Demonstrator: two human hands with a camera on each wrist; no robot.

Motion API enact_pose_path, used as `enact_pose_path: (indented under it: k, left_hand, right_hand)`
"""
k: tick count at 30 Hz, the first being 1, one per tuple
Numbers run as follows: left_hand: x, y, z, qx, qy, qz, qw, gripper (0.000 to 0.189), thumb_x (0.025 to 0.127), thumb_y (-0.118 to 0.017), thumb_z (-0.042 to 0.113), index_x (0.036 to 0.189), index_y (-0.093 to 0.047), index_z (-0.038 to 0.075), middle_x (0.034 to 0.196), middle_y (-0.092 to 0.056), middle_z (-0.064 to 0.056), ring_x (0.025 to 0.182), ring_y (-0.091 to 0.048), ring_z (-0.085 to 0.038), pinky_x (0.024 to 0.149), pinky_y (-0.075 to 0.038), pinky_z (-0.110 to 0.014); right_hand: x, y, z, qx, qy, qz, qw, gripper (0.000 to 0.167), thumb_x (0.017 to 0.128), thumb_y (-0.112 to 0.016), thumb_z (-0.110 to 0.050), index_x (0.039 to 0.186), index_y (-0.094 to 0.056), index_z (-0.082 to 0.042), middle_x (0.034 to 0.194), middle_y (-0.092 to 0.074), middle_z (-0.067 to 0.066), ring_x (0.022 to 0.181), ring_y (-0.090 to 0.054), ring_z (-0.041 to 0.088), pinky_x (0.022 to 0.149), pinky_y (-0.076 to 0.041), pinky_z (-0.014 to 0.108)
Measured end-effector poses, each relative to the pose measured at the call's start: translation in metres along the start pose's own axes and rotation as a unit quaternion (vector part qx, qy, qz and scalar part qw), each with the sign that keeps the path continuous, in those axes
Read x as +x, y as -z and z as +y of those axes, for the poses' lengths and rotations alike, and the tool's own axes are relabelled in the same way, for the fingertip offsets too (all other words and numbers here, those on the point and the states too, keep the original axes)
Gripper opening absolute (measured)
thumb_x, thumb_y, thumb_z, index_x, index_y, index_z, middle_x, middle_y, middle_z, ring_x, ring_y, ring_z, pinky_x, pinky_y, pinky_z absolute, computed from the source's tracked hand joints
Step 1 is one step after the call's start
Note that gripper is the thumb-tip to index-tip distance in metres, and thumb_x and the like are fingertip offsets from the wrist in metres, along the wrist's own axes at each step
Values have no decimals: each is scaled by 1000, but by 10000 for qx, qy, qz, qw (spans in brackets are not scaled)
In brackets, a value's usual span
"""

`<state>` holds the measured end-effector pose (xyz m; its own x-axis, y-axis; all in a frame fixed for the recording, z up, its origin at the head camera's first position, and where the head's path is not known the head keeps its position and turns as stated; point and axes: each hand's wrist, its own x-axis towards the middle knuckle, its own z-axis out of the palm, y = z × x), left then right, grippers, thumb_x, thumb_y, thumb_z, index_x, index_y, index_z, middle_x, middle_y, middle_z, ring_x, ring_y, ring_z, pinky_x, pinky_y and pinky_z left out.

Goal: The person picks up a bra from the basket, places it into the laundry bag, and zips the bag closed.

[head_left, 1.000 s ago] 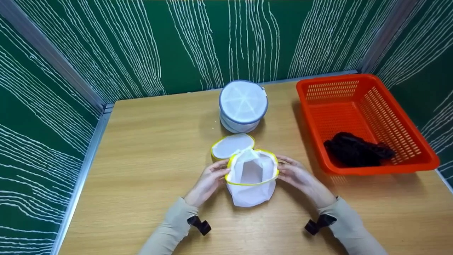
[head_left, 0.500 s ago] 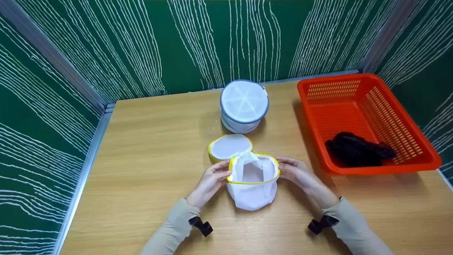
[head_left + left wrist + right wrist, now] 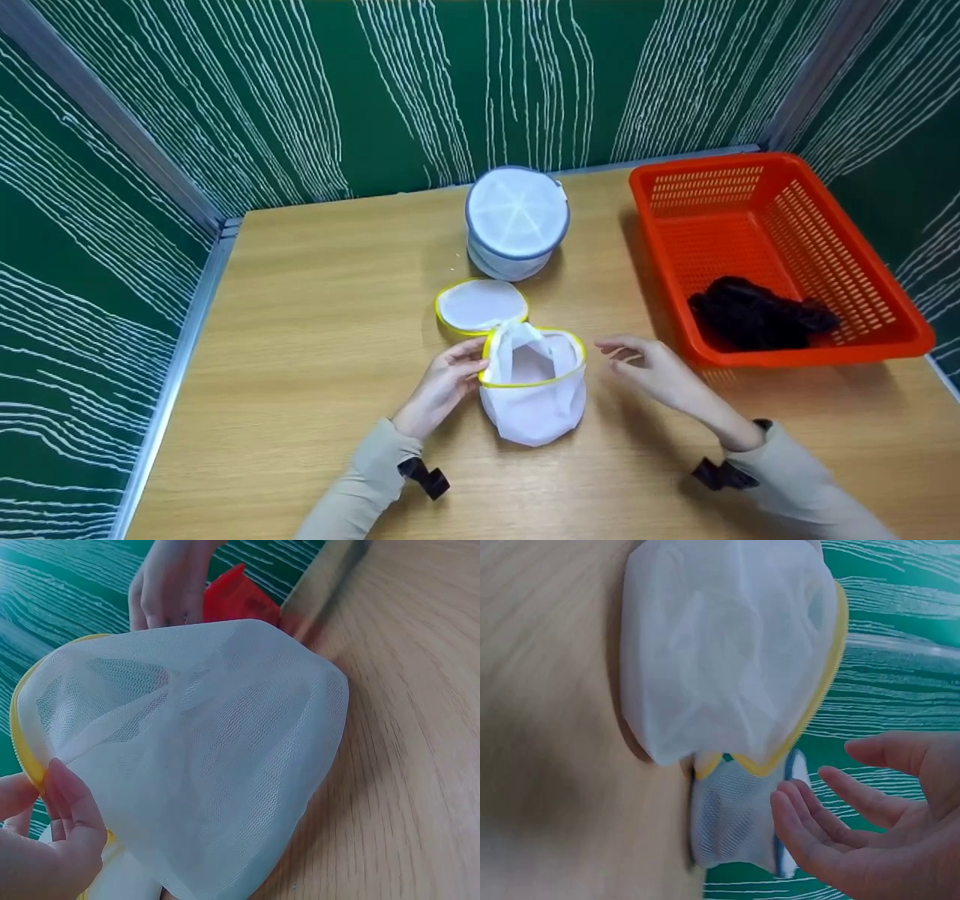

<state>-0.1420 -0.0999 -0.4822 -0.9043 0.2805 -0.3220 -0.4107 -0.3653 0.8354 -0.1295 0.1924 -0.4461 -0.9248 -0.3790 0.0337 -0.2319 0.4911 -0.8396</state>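
A white mesh laundry bag [image 3: 536, 412] with a yellow zip edge stands on the table, its mouth open upward. My left hand [image 3: 446, 386] pinches the yellow rim on its left side; in the left wrist view the thumb and fingers [image 3: 71, 802] close on that edge. The bag's round lid [image 3: 482, 305], also yellow-edged, is folded back behind the mouth. To the right of the bag, my right hand [image 3: 652, 371] is apart from it, holding nothing. The right wrist view shows its fingers [image 3: 802, 832] loosely bent near the yellow zip.
Behind the lid stands a round white mesh bag [image 3: 517, 214] with blue-grey edging. At the right, an orange plastic basket [image 3: 750, 360] holds a crumpled black cloth [image 3: 761, 313]. Green walls with white lines border the wooden table [image 3: 315, 315] at the back and sides.
My right hand has let go of the bag's right rim and moved off to the right. The lid has shifted slightly left and back. The left hand keeps its grip.
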Motion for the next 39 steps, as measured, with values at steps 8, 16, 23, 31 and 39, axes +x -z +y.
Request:
enact_pose_path:
  k: [8,16,23,31,39]
  left_hand:
    - [-1,2,2,113,56,-56,9999,38,82,-51,-7,119,-49,-4,97,-59,-2,86,-54,-13,71,-45,-25]
    - [-2,4,3,97,48,-100,9999,38,81,-51,-7,119,-48,-5,97,-60,-2,86,-55,-14,71,-45,-26]
    - [-3,4,3,150,100,-15,9998,40,80,-52,-7,121,-48,-5,96,-60,-2,82,-55,-13,69,-45,-24]
    - [-3,6,2,122,70,-32,9999,39,80,-52,-8,120,-49,-6,98,-60,-3,84,-55,-14,70,-45,-25]
    - [-4,7,2,108,83,-42,9999,38,80,-52,-8,118,-50,-5,96,-60,-2,84,-55,-14,69,-45,-26]
  right_hand:
    - [-7,30,-11,-844,439,254,9951,23,80,-58,3,103,-61,4,90,-62,12,77,-58,15,66,-50,24]
    - [-3,67,-16,-2132,422,303,9756,25,80,-60,-2,104,-60,2,87,-63,9,76,-58,19,63,-50,33]
    - [5,95,-3,-3007,132,380,9529,24,83,-58,-7,105,-59,3,93,-61,18,80,-58,27,68,-47,47]
    - [7,119,21,-3735,143,257,9272,29,80,-60,-9,104,-56,7,90,-55,25,77,-54,35,63,-44,51]
    - [9,136,44,-3948,-485,-357,9168,45,79,-63,-19,111,-51,10,97,-52,30,81,-52,40,64,-44,52]
